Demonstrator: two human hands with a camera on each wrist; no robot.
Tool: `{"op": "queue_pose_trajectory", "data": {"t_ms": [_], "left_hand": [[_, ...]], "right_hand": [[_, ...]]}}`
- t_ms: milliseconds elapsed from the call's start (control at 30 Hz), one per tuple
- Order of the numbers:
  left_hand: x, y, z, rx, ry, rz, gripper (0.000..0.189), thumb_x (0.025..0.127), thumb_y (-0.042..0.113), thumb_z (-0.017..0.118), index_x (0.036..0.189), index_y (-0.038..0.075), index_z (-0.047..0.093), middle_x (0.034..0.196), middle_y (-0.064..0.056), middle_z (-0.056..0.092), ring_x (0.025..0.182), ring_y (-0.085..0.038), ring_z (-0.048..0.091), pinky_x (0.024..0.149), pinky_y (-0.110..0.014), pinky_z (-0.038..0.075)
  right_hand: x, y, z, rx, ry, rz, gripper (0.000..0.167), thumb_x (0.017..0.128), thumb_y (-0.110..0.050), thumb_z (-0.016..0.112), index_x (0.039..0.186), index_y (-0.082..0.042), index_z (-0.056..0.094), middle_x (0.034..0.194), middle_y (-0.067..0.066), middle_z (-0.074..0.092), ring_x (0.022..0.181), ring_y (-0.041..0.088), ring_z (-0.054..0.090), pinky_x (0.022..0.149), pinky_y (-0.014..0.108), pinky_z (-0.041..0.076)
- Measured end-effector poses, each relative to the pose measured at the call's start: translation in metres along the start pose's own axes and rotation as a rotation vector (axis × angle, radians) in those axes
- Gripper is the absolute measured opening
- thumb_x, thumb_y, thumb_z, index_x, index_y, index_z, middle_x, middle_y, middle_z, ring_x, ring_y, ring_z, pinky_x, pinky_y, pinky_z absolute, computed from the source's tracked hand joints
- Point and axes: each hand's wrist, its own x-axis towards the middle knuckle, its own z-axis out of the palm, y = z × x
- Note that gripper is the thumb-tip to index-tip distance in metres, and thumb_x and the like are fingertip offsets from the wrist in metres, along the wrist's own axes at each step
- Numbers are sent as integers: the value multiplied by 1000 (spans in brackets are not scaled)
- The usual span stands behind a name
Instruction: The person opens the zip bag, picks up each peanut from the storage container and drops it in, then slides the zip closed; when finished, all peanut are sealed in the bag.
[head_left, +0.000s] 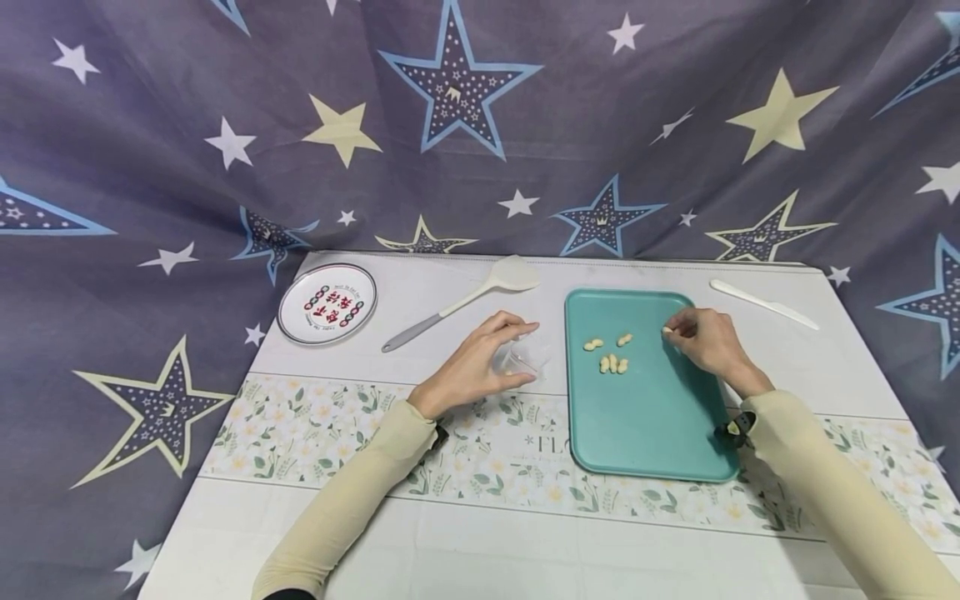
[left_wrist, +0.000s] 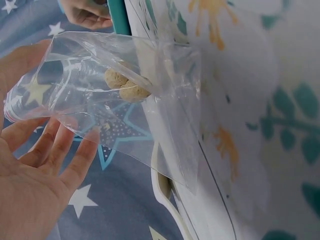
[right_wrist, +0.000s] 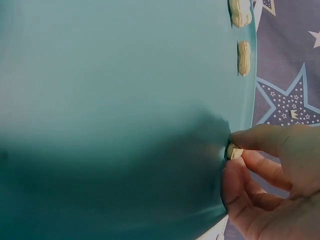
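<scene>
My left hand (head_left: pixel 476 364) holds a clear plastic bag (head_left: pixel 521 358) just left of the tray, thumb and fingers curled about its mouth. Inside the bag, a peanut (left_wrist: pixel 127 87) shows through the plastic in the left wrist view. Over the right part of the green tray (head_left: pixel 645 425), my right hand (head_left: pixel 711 340) pinches a peanut (right_wrist: pixel 234 152) between thumb and fingers, low at the tray's surface. Several more unshelled peanuts (head_left: pixel 613 363) lie in the tray's upper left part.
A round white plate (head_left: pixel 296 321) with red lettering lies at the back left. Between it and the tray is a white spatula (head_left: pixel 480 291) with a grey handle end. A white knife (head_left: pixel 765 304) lies right of the tray. A star-patterned cloth (head_left: pixel 525 125) hangs behind the table.
</scene>
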Motion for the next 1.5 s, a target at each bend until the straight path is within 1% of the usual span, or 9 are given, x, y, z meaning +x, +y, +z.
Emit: {"op": "queue_pose_trajectory", "data": {"t_ms": [300, 433, 567, 667, 767, 1000, 1300, 1400, 1500], "left_hand": [[0, 1, 0, 0, -11, -9, 74, 87, 34, 86, 152, 17, 55, 140, -1, 56, 131, -16, 56, 117, -35, 47], [1, 1, 0, -1, -9, -2, 74, 87, 33, 86, 151, 14, 56, 139, -1, 56, 130, -17, 57, 116, -36, 49], [1, 2, 0, -1, -11, -4, 74, 87, 33, 87, 152, 15, 55, 140, -1, 56, 130, -17, 57, 116, -36, 49], [1, 3, 0, 1, -15, -11, 75, 87, 34, 86, 152, 18, 54, 140, 0, 56, 129, -16, 57, 116, -36, 49], [1, 3, -1, 2, -16, -12, 75, 87, 33, 87, 152, 17, 54, 140, 0, 56, 130, -16, 57, 117, -36, 48], [1, 4, -4, -1, -9, -9, 75, 87, 32, 87, 152, 16, 55, 140, -1, 56, 129, -17, 58, 116, -36, 49], [0, 4, -3, -4, -3, -9, 75, 86, 32, 88, 151, 16, 55, 141, -1, 57, 127, -17, 59, 115, -34, 49], [0, 5, -2, -8, -2, -11, 75, 86, 31, 88, 151, 16, 56, 141, 0, 57, 127, -17, 59, 115, -34, 49], [0, 6, -2, -10, -1, -15, 75, 86, 31, 88, 152, 17, 55, 141, 0, 56, 127, -16, 59, 114, -34, 50]], "right_hand": [[-3, -14, 2, 14, -8, 19, 18, 92, -7, 74, 103, 7, 75, 87, 22, 75, 79, 33, 72, 63, 30, 53], [-3, -25, 4, 24, -5, -13, 17, 92, -7, 75, 103, 6, 75, 87, 21, 75, 79, 33, 73, 64, 36, 57], [-4, -36, 7, 32, -5, -50, 14, 91, -6, 76, 102, 3, 75, 88, 20, 76, 80, 33, 73, 67, 41, 59], [-5, -46, 9, 42, -9, -79, 12, 91, -4, 76, 101, 1, 76, 88, 18, 76, 79, 30, 73, 68, 39, 59], [-7, -56, 10, 60, -21, -107, 11, 91, -4, 75, 101, 0, 76, 88, 16, 77, 78, 27, 73, 68, 34, 59], [-10, -82, 14, 93, -54, -135, 11, 91, -4, 76, 102, -1, 76, 88, 14, 77, 77, 23, 73, 67, 28, 58], [-13, -110, 26, 163, -78, -168, 11, 90, -6, 78, 101, -4, 77, 85, 8, 77, 73, 17, 72, 62, 22, 58], [-14, -119, 29, 188, -66, -197, 11, 90, -5, 79, 100, -6, 77, 85, 8, 77, 73, 16, 72, 65, 24, 60], [-14, -128, 31, 202, -56, -220, 10, 90, -6, 80, 99, -6, 77, 86, 8, 78, 76, 17, 72, 70, 30, 63]]}}
